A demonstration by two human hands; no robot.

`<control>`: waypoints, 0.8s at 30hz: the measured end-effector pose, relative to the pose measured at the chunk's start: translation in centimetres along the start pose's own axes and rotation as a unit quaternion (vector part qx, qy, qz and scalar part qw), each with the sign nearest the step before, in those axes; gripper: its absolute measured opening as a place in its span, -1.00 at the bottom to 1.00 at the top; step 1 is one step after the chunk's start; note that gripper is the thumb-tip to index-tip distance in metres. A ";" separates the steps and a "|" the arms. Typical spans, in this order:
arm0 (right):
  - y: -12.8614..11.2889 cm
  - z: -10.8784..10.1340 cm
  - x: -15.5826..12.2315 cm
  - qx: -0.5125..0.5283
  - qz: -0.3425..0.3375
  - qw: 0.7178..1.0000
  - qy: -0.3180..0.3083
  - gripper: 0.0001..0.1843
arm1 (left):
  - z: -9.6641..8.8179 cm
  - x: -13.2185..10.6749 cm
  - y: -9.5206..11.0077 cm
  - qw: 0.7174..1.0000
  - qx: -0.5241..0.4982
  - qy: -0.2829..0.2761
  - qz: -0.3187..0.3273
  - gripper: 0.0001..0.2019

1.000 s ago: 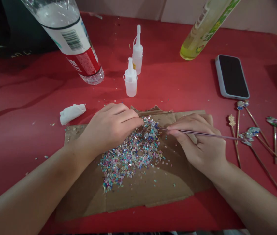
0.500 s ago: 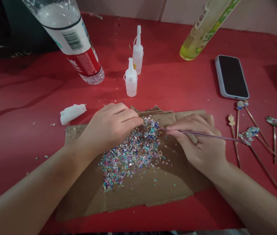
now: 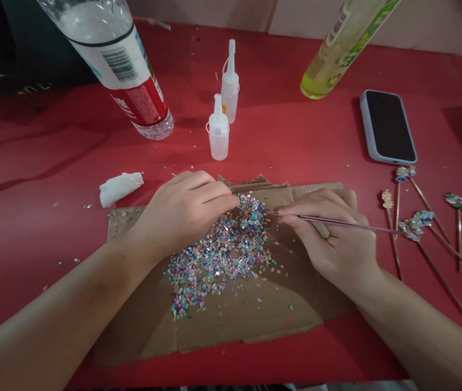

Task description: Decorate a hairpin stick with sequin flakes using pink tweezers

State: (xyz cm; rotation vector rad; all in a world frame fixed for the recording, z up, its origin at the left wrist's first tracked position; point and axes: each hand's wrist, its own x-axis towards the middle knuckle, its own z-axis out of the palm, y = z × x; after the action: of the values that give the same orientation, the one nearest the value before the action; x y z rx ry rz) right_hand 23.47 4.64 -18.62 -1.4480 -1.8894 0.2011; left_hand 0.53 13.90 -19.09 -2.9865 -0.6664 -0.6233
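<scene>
My right hand (image 3: 331, 231) pinches a thin purple stick tool (image 3: 337, 221), its tip pointing left into the pile of small shiny multicoloured chips (image 3: 218, 260). My left hand (image 3: 194, 209) is closed at the upper left of that pile. A small ornament covered in chips seems to be at its fingertips, right by the tool's tip; most of what it holds is hidden behind the fingers. Under the chips lies a flat piece of brown cardboard (image 3: 251, 320).
Several decorated hair sticks (image 3: 420, 225) lie at the right, below a phone (image 3: 388, 127). Two small squeeze bottles (image 3: 218, 144) stand behind the cardboard. A water bottle (image 3: 129, 87) and a yellow-green bottle (image 3: 332, 60) stand farther back. Crumpled white tissue (image 3: 120, 189) is at left.
Both hands and the purple stick tool stay almost in place. The view has shifted very slightly.
</scene>
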 end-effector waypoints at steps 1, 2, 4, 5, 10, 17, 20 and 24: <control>0.0 0.0 0.0 -0.002 0.000 1.000 0.002 -0.91 | 0.0 0.0 0.0 1.000 0.000 0.002 0.001 -0.79; 0.0 0.0 0.0 -0.004 0.001 1.000 0.003 -0.91 | 0.0 0.0 0.0 1.000 0.000 0.004 0.002 -0.79; 0.0 0.0 0.0 -0.002 0.001 1.000 0.004 -0.91 | 0.0 0.0 0.0 1.000 -0.002 0.007 0.004 -0.79; 0.0 0.0 0.0 0.001 0.001 1.000 0.003 -0.91 | 0.0 0.0 0.0 1.000 -0.004 0.009 0.004 -0.79; 0.0 0.0 0.0 0.002 -0.004 1.000 0.006 -0.92 | 0.0 0.0 0.0 1.000 -0.010 0.008 0.004 -0.78; 0.0 0.0 0.0 -0.010 -0.002 1.000 0.005 -0.92 | -0.1 0.0 0.0 1.000 0.005 -0.004 0.002 -0.78; 0.0 0.0 0.0 -0.011 -0.004 1.000 0.002 -0.91 | -0.1 0.0 0.0 1.000 0.008 0.000 0.007 -0.79; -0.1 0.0 0.0 -0.001 -0.004 1.000 -0.001 -0.91 | -0.1 0.0 0.0 1.000 -0.001 0.009 0.013 -0.80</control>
State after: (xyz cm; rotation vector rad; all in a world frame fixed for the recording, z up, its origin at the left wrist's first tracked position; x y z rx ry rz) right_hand 23.37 4.65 -18.57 -1.4416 -1.8975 0.1982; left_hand 0.48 13.89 -19.03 -2.9814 -0.6250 -0.6496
